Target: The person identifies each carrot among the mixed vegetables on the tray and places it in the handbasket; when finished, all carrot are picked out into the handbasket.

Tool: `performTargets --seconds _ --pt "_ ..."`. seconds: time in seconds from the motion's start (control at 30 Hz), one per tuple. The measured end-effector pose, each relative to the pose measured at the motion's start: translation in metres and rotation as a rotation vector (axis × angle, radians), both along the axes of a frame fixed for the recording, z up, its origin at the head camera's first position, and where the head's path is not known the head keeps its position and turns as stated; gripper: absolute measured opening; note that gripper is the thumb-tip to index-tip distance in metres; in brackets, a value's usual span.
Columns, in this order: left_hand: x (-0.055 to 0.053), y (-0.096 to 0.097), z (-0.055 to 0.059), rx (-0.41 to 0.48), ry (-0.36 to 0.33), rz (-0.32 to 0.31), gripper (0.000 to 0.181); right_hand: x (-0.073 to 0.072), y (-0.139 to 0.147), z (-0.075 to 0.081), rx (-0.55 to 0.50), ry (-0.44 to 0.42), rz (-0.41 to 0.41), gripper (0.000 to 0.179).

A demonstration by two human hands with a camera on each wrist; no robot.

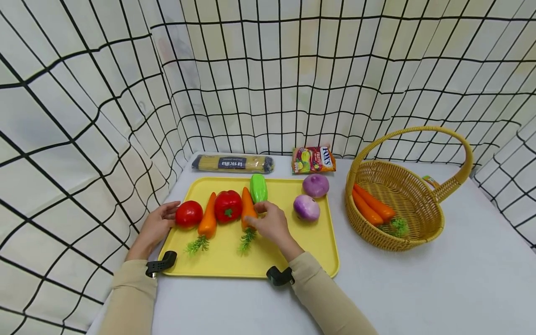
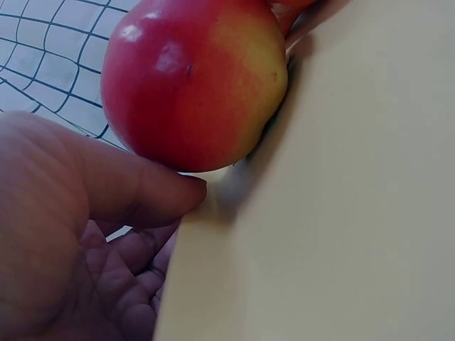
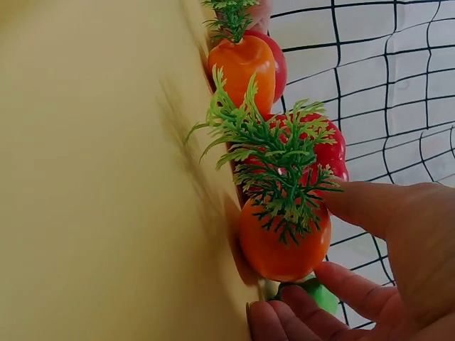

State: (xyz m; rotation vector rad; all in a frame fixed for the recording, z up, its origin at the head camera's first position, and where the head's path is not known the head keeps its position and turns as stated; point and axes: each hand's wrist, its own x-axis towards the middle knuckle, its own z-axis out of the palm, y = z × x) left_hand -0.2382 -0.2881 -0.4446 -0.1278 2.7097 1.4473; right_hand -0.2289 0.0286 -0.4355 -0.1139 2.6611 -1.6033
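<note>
On a yellow tray [image 1: 226, 265], a red tomato [image 1: 189, 214] lies at the left end of a row of vegetables. My left hand [image 1: 156, 228] rests at the tray's left edge beside it, the thumb [image 2: 153, 192] close against the tomato and the other fingers extended below. Right of the tomato come a carrot [image 1: 207, 223], a red bell pepper [image 1: 228, 206] and a second carrot [image 1: 248, 207] with a leafy green top [image 3: 277, 163]. My right hand [image 1: 272, 224] pinches this second carrot between thumb and forefinger. A green vegetable [image 1: 258, 187] lies just behind that hand.
Two purple onions [image 1: 307, 208] sit at the tray's right. Behind the tray lie a pasta packet [image 1: 233, 163] and a candy bag [image 1: 313, 160]. A wicker basket [image 1: 435, 228] on the right holds carrots [image 1: 372, 204]. Black netting [image 1: 268, 88] surrounds the table.
</note>
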Motion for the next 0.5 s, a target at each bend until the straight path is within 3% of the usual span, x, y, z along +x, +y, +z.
performTargets --seconds 0.23,0.5 --pt "-0.0021 0.0018 -0.0005 0.01 -0.006 0.01 0.063 0.0005 -0.0013 -0.0025 0.069 0.023 0.007 0.05" --pt "-0.0011 0.0003 -0.0005 0.0 -0.015 0.018 0.063 0.0026 -0.0021 0.0012 0.168 -0.039 -0.014 0.054"
